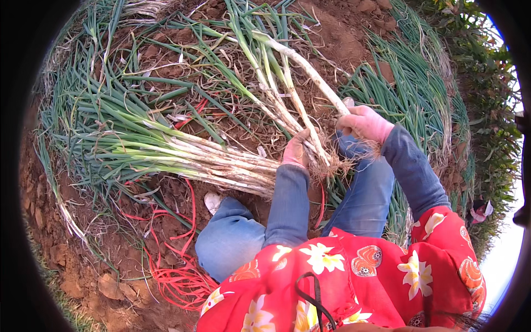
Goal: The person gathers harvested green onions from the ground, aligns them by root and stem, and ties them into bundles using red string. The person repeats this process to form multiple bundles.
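My left hand (pixel 297 150), in a pink glove, is closed around the lower white stems of a small bunch of green onions (pixel 274 97), whose roots hang past it toward my right knee. In my right hand (pixel 360 124), also gloved in pink, is one thicker green onion stalk (pixel 317 79), gripped near its root end and slanting up to the left. A larger bundle of green onions (pixel 215 159) lies on the ground to the left of my left hand, its roots toward my forearm and its leaves pointing left.
Red plastic strapping (pixel 178 286) lies tangled by my left knee. More green onions (pixel 415 91) lie in a row at the right, and others (pixel 66 103) at the far left. Leafy plants (pixel 485 103) border the right edge. Loose leaves litter the brown soil (pixel 340 35).
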A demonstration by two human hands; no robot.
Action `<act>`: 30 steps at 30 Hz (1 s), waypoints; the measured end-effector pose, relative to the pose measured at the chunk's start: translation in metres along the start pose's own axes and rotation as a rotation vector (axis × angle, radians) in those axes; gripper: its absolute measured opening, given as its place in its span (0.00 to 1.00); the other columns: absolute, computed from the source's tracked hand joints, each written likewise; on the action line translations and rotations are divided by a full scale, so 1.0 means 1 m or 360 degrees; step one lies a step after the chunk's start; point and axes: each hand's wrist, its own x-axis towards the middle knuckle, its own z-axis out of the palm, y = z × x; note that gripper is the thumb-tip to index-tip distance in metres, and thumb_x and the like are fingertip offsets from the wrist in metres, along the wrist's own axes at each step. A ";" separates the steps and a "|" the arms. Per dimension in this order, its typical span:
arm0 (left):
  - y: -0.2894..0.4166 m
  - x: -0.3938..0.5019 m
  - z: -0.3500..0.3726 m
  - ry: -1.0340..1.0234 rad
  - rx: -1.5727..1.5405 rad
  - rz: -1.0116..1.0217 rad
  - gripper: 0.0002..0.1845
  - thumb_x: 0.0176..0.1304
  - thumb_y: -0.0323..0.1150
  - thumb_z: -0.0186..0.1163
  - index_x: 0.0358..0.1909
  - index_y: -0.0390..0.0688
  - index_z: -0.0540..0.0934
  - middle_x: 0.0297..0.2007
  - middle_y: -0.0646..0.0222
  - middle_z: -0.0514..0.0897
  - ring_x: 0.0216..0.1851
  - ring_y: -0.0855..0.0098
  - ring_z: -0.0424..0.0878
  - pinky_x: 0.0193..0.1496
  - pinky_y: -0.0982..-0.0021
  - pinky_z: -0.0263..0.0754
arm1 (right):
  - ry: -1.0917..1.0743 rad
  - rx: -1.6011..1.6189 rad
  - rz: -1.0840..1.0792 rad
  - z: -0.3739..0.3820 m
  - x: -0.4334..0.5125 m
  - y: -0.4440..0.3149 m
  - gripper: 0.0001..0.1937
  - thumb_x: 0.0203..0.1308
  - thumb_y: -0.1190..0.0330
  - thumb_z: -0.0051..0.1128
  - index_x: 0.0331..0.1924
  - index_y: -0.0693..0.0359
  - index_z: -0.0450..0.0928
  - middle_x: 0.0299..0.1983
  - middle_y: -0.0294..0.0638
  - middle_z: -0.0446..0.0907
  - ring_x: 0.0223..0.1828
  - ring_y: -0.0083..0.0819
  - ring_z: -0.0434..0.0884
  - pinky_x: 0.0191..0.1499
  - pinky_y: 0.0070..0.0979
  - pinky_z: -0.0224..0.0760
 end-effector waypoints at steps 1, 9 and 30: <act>0.001 -0.001 -0.003 0.0049 0.0042 0.0012 0.16 0.65 0.34 0.62 0.48 0.32 0.83 0.33 0.62 0.87 0.32 0.66 0.85 0.36 0.63 0.84 | 0.0089 0.0499 -0.0036 -0.013 -0.006 0.000 0.17 0.62 0.59 0.60 0.46 0.65 0.80 0.28 0.37 0.81 0.24 0.22 0.77 0.28 0.22 0.71; -0.016 0.013 0.002 0.0225 0.0121 -0.0131 0.15 0.67 0.32 0.62 0.50 0.33 0.80 0.39 0.57 0.86 0.39 0.62 0.85 0.45 0.62 0.83 | 0.0261 0.0918 0.0165 0.087 0.056 0.113 0.24 0.60 0.60 0.70 0.53 0.69 0.81 0.45 0.40 0.85 0.46 0.27 0.82 0.53 0.26 0.73; -0.029 0.022 0.012 0.0555 0.1140 0.0001 0.34 0.56 0.50 0.74 0.57 0.37 0.78 0.47 0.62 0.86 0.44 0.65 0.83 0.49 0.62 0.77 | -0.0220 0.0828 0.0162 0.094 0.068 0.144 0.27 0.44 0.70 0.80 0.51 0.65 0.81 0.44 0.40 0.85 0.44 0.28 0.83 0.52 0.28 0.76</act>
